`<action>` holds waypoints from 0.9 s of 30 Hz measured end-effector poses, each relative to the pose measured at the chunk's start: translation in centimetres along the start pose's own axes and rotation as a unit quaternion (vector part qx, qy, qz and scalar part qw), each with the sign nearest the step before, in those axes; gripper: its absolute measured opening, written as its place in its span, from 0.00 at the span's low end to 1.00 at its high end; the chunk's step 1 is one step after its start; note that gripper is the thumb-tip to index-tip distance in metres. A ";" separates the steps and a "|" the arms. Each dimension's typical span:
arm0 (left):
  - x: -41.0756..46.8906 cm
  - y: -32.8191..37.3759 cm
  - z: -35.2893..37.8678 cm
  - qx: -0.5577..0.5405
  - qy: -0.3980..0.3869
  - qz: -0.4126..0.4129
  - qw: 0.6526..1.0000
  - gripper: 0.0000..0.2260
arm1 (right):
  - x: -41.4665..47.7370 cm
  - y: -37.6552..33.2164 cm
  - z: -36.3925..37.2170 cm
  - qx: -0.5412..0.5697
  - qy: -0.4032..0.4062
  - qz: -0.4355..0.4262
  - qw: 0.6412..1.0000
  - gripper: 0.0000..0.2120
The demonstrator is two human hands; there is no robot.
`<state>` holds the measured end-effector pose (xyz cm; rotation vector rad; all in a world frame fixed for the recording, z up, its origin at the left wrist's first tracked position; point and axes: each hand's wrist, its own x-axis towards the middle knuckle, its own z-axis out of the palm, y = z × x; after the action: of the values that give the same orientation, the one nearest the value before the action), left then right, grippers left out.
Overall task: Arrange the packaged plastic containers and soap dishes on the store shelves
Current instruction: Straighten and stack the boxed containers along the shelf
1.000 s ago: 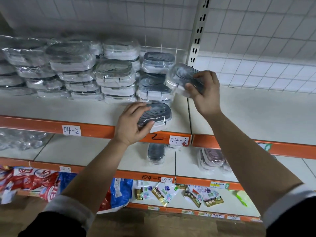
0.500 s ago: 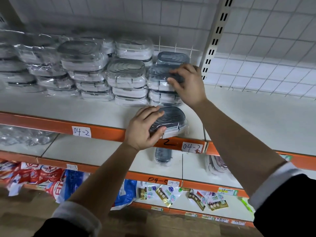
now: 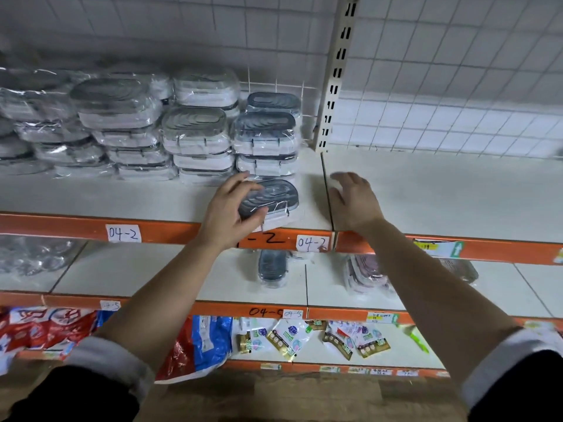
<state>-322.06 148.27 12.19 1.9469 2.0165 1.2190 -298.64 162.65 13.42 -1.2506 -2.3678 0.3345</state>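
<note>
Shrink-wrap glints over every soap dish on the top shelf (image 3: 441, 193), a smooth white board fronted by an orange rail (image 3: 76, 228). The left hand (image 3: 231, 214) grips one dish (image 3: 271, 199) at the front edge of that board. Its fingers curl over the dark, ribbed oval lid and the thumb presses the near side. The dish's white base lies on the board, just above the rail.

Just behind it rises a stack (image 3: 265, 132) of like dishes, with dark lids over white rounded bases, close to the slotted metal upright (image 3: 335, 74). Left of that stand pale stacks (image 3: 195, 132) with grey-lidded dishes, their film creased and shiny.

The right hand (image 3: 353, 202) holds nothing. Its fingers are loosely spread and a little bent over bare board just right of the seam. Whether it touches the board cannot be told.

A white wire grid (image 3: 457, 71) backs the shelving. Paper labels (image 3: 123, 233) handwritten "04-2" are stuck on the rail.

On the middle shelf (image 3: 182, 275) lies a lone dark dish (image 3: 272, 266), end-on, and to its right a pink dish (image 3: 368, 274) in crinkled film, partly hidden by the right forearm.

Below them, small flat packets (image 3: 289, 336) lie beside glossy red and blue bags (image 3: 45, 327).
</note>
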 end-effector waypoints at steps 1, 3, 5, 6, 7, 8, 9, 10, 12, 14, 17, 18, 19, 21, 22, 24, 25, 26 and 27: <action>0.1 0.1 -0.1 0.013 -0.024 -0.002 1.000 0.26 | -0.5 0.3 0.3 -0.024 -0.011 0.009 1.000 0.15; 0.2 0.6 -0.1 0.045 -0.047 0.004 0.998 0.32 | -1.1 0.3 0.5 -0.031 -0.007 0.021 0.999 0.13; 0.2 1.6 -0.4 0.054 -0.040 0.004 0.998 0.35 | -1.3 0.0 0.3 -0.036 -0.014 0.017 0.999 0.12; 0.1 2.1 -0.6 0.056 -0.035 0.017 0.998 0.34 | -1.5 -0.1 0.3 -0.035 -0.018 0.017 0.999 0.12; -0.1 2.7 -0.8 0.060 -0.031 0.039 0.997 0.33 | -1.6 -0.1 0.2 -0.031 -0.015 0.018 0.999 0.11; -0.2 3.4 -1.1 0.066 -0.030 0.064 0.995 0.32 | -1.7 -0.1 0.1 -0.025 -0.007 0.020 0.999 0.11; -0.2 4.0 -1.6 0.071 -0.029 0.087 0.993 0.31 | -1.8 -0.1 0.0 -0.022 -0.002 0.022 1.000 0.12; 0.0 4.7 -2.1 0.075 -0.025 0.105 0.991 0.30 | -1.9 -0.2 -0.1 -0.019 0.001 0.023 1.000 0.13; 1.1 6.3 -3.5 0.075 -0.001 0.128 0.989 0.28 | -1.9 -0.4 -0.2 -0.010 0.004 0.025 1.000 0.15; 3.3 7.6 -5.0 0.073 0.023 0.135 0.988 0.28 | -1.7 -0.5 -0.1 -0.015 0.002 0.035 0.999 0.14; 8.2 8.1 -7.1 0.097 0.037 0.093 0.990 0.29 | -1.6 -0.5 -0.2 -0.039 -0.009 0.042 0.998 0.12; 10.1 7.9 -7.5 0.117 0.037 0.075 0.990 0.29 | -1.5 -0.6 -0.2 -0.042 -0.008 0.040 0.998 0.12; 12.0 7.5 -7.9 0.137 0.029 0.055 0.989 0.29 | -1.5 -0.6 -0.2 -0.045 -0.006 0.038 0.998 0.12; 15.4 6.5 -8.2 0.154 -0.003 0.001 0.988 0.30 | -1.5 -0.6 -0.1 -0.053 -0.002 0.029 0.998 0.12; 17.0 5.9 -8.2 0.157 -0.019 -0.019 0.987 0.30 | -1.5 -0.6 -0.1 -0.056 0.002 0.024 0.998 0.13; 19.6 5.0 -8.1 0.159 -0.042 -0.016 0.986 0.27 | -1.5 -0.4 0.0 -0.056 0.008 0.018 0.998 0.13; 20.7 4.5 -7.9 0.155 -0.054 -0.006 0.986 0.24 | -1.5 -0.4 0.0 -0.056 0.009 0.016 0.998 0.12; 21.7 4.1 -7.7 0.148 -0.069 0.001 0.987 0.23 | -1.4 -0.3 0.0 -0.058 0.009 0.014 0.998 0.12; 22.6 3.8 -7.5 0.144 -0.091 0.001 0.985 0.22 | -1.4 -0.2 0.1 -0.059 0.009 0.014 0.998 0.12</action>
<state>-327.49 163.99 29.69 2.0926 2.1921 0.7488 -298.15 161.39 13.09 -1.3342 -2.3870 0.1942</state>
